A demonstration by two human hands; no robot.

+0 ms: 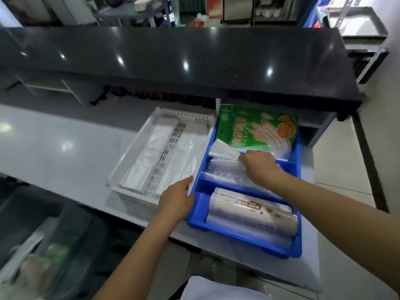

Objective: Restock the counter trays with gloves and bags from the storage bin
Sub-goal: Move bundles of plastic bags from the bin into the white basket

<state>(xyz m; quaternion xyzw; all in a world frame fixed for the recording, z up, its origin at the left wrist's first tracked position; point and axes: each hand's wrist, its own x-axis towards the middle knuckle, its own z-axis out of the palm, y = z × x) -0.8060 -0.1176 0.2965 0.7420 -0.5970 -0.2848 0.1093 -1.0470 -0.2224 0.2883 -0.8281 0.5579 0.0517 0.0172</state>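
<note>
Gripping clear gloves [225,164] in blue tray [296,241] middle compartment with curled right hand [258,165]; steadying tray's left rim with relaxed left hand [176,200]; best tucking loose edges flat, beside white tray [134,146].

Both bare forearms stretched forward from the bottom edge, left hand [176,199] lower and nearer with knuckles up and fingers bent downward, right hand [258,164] farther ahead, wrist bent leftward, fingers curled and pinching, the two hands well apart.
</note>
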